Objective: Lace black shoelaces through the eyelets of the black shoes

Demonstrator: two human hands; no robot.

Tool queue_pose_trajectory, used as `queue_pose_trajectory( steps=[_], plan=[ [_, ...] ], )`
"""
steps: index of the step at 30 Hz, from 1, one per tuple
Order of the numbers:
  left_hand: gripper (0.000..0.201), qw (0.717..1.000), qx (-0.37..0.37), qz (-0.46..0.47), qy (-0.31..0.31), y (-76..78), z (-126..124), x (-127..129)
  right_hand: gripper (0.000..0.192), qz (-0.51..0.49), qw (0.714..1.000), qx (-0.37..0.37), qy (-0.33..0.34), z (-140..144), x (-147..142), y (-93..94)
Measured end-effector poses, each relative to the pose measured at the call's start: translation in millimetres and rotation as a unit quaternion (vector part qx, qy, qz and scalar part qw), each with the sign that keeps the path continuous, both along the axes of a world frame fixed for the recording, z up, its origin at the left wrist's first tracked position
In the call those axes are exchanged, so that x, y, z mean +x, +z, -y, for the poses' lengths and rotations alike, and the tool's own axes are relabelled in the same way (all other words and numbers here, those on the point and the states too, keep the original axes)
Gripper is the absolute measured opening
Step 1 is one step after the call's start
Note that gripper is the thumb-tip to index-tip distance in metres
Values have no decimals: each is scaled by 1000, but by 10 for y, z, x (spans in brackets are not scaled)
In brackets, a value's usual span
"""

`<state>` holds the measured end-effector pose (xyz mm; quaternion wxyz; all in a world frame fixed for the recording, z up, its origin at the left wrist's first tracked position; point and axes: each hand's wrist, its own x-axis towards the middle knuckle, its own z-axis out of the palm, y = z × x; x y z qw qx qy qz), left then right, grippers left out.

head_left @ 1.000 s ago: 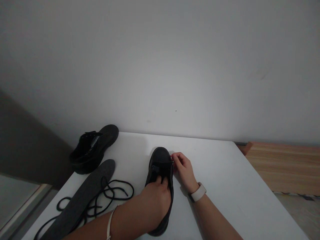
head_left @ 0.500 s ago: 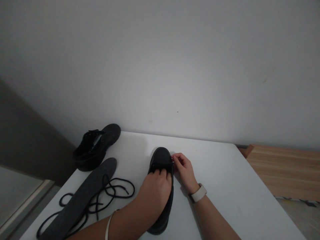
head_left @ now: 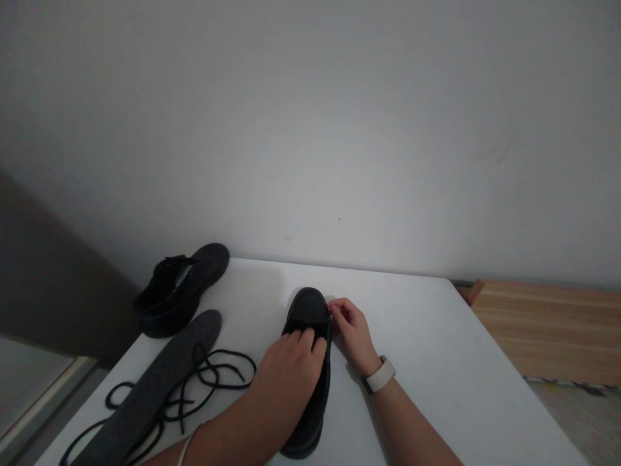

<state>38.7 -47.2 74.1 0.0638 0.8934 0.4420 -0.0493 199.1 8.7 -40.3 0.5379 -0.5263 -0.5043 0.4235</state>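
A black shoe (head_left: 309,309) lies on the white table (head_left: 427,362), toe pointing away from me. My left hand (head_left: 287,375) rests on top of the shoe and covers its opening, fingers pressed down near the toe cap. My right hand (head_left: 350,331), with a white watch on the wrist, pinches something small at the shoe's right upper edge; what it pinches is too small to tell. A loose black shoelace (head_left: 208,378) lies to the left, draped over a dark grey insole (head_left: 160,382).
A second black shoe (head_left: 180,285) sits at the table's far left corner beside the grey wall. Wooden flooring (head_left: 548,323) shows past the table's right edge. A lower floor strip is at the bottom left.
My left hand has slid forward along the shoe, from the tongue area toward the toe cap. My right hand stays at the shoe's right edge.
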Motion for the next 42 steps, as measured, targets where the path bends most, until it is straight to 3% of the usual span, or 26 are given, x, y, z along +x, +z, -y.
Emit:
queue_pose_trajectory(
  steps=[4, 10, 16, 22, 27, 31, 36, 42],
  plan=[
    [21, 999, -1, 49, 22, 43, 31, -170, 31, 6, 1000, 4, -4, 0, -3, -17],
    [13, 968, 49, 243, 22, 68, -22, -521, 32, 27, 1000, 12, -2, -1, -9, -31],
    [34, 923, 144, 356, -27, 89, -21, -590, 33, 60, 997, 26, 31, 31, -42, -25],
    [39, 908, 175, 379, -34, 90, 22, -536, 38, 92, 987, 92, 93, 122, -123, 129],
    [34, 903, 200, 372, -76, 66, 88, -574, 36, 102, 978, 112, 142, 91, -125, 110],
    [25, 894, 209, 376, -123, -9, 214, -620, 37, 86, 980, 105, 147, 28, -107, 44],
    [25, 899, 214, 360, -128, -122, 391, -644, 37, 68, 982, 91, 151, -10, -107, 19],
    [27, 897, 226, 357, -132, -119, 478, -674, 36, 56, 985, 75, 147, -37, -116, -15]
  ],
)
